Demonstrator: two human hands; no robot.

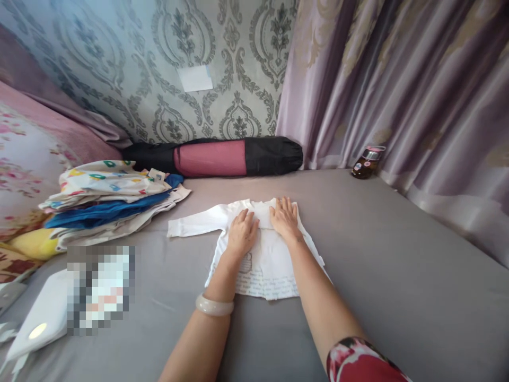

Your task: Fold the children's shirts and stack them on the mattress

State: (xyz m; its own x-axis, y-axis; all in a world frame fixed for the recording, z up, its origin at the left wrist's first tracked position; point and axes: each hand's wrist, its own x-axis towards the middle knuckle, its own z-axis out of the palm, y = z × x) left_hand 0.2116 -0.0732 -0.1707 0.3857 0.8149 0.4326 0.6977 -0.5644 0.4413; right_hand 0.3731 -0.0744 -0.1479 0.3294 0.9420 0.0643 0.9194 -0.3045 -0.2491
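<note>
A small white long-sleeved shirt [274, 260] lies spread on the grey bed sheet [397, 276], with grey print on its lower front. One sleeve [196, 222] stretches out to the left. On the right side no sleeve sticks out; a white layer lies across the upper part under my hands. My left hand [242, 232] rests flat on the upper left of the shirt, fingers extended. My right hand [285, 217] lies flat near the collar on the right, its fingers stretched out. Neither hand grips the cloth.
At the left stands a pile of folded clothes [107, 196]. Nearer to me are a white device [43, 313] with a cable and a blurred-out item [105, 292]. A black and pink rolled bag [210, 158] lies along the wall. A dark bottle [366, 162] stands by the curtain.
</note>
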